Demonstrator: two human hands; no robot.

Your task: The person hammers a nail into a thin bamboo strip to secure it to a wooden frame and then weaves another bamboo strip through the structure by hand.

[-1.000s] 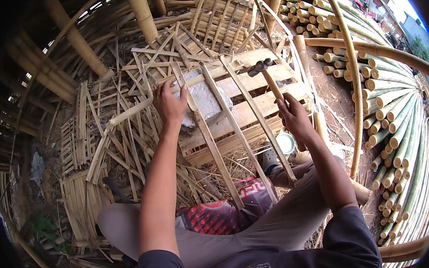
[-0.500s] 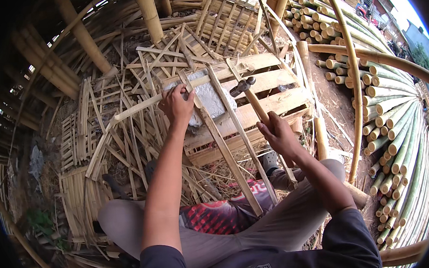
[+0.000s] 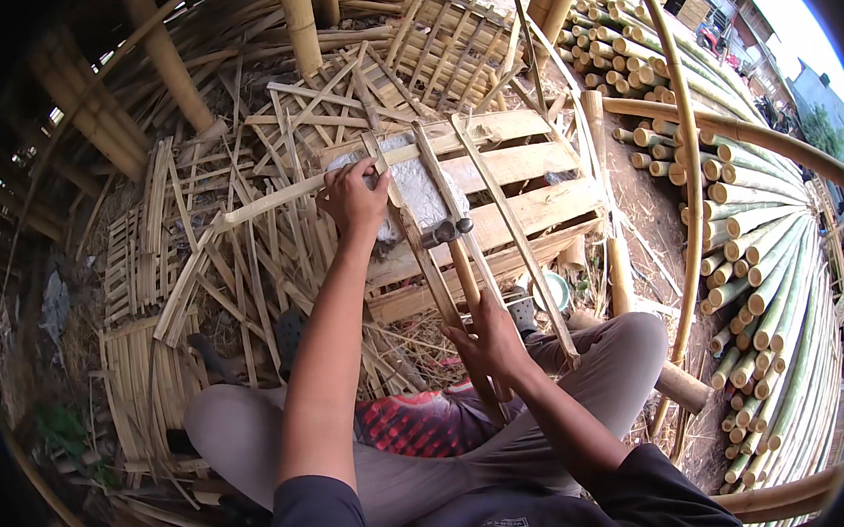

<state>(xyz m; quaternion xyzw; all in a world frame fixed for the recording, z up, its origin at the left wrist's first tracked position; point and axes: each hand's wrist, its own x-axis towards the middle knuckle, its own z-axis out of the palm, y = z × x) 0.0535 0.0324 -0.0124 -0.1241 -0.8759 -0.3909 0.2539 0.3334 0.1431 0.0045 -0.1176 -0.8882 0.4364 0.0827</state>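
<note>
Over a pale stone block (image 3: 451,195), several long bamboo slats (image 3: 514,220) lie across a crosswise bamboo strip (image 3: 276,199). My left hand (image 3: 354,202) is closed on the leftmost slat (image 3: 419,254) where it meets that strip; anything small between the fingers is hidden. My right hand (image 3: 496,342) grips the wooden handle of a hammer (image 3: 466,272). The hammer's metal head is low by the block's near edge, beside the middle slat. The slats' near ends reach down toward my crossed legs, over a red and dark cloth.
A low wooden plank platform (image 3: 535,204) supports the block. Loose bamboo strips (image 3: 256,275) are heaped on the left, with slatted panels (image 3: 446,51) behind. Cut bamboo poles (image 3: 763,240) are stacked at right, past a curved bamboo rail (image 3: 690,147). A pale bowl (image 3: 551,292) sits near my foot.
My right hand has brought the hammer left and nearer to me, its head lowered from the right slat to the middle one. My left hand stays at the crossing.
</note>
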